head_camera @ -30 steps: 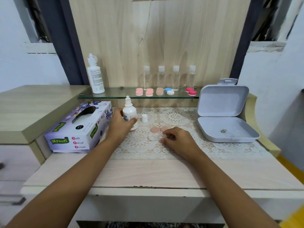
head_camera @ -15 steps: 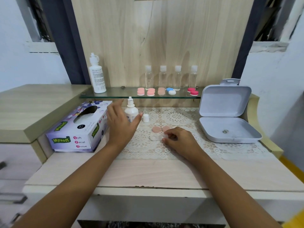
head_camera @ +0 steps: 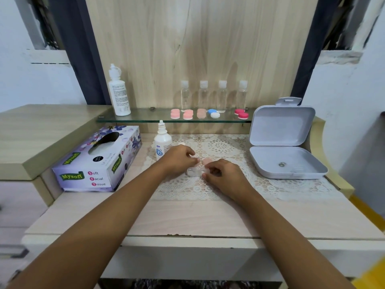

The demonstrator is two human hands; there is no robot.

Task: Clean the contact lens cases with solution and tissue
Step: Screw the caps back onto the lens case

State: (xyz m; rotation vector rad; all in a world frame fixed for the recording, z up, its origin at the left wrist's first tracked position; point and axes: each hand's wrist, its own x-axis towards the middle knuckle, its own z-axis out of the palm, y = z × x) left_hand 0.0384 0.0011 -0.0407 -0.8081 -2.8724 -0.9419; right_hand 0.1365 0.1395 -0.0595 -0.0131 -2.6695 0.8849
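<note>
Both hands met at frame centre: my right hand (head_camera: 220, 174) pinched the clear lens case (head_camera: 193, 171), my left hand (head_camera: 179, 159) curled at a pink cap (head_camera: 198, 163), grip indeterminable. Case-opening seemed in hand; next I needed the tissue box (head_camera: 98, 159), centre left.

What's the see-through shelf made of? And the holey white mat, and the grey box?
The shelf looks like glass: see-through and shiny, with a greenish edge. The mat seems to be crocheted lace, perhaps cotton or maybe plastic: it has holey flower patterns. The grey box looks like smooth matte plastic, with rounded moulded corners.
</note>
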